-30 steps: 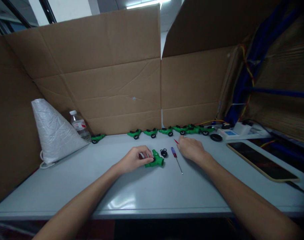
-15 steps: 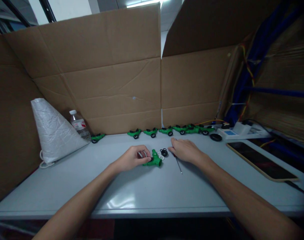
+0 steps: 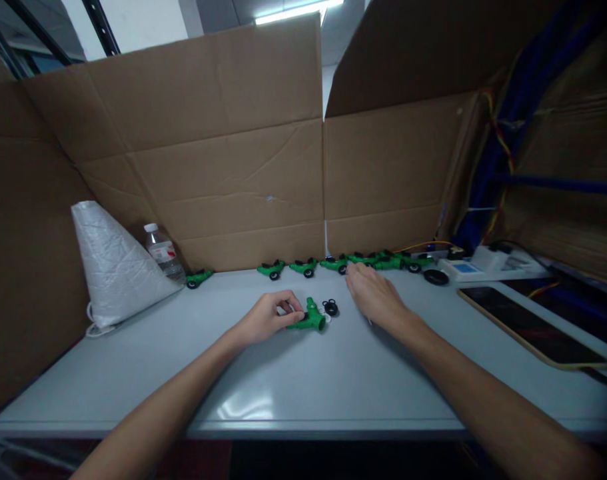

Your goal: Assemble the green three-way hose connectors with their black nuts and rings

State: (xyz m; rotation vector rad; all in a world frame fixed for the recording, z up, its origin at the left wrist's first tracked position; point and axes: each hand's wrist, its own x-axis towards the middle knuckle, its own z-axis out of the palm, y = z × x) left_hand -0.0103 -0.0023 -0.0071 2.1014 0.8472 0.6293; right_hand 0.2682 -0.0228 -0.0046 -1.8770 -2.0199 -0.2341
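L hand (image 3: 264,319) & R hand (image 3: 378,295) bare, fingers (image 3: 287,297) uncovered, w/ forearms (image 3: 176,397) bare as far as vis.

Workshop setting: plain work table (image 3: 343,380) screened with cardboard (image 3: 223,173); green parts (image 3: 272,270) lined along back; blue metal frame (image 3: 526,100); strip light (image 3: 298,12) overhead.

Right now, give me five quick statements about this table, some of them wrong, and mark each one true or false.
1. The left hand has its fingertips on the green part. True.
2. The right hand rests on the phone. False: the phone lies apart from it, farther to the right.
3. Small black pieces lie between the two hands. True.
4. The bottle has a red cap. False: its cap is white.
5. The green vehicles are lined up along the front edge of the table. False: they stand at the back, by the cardboard.
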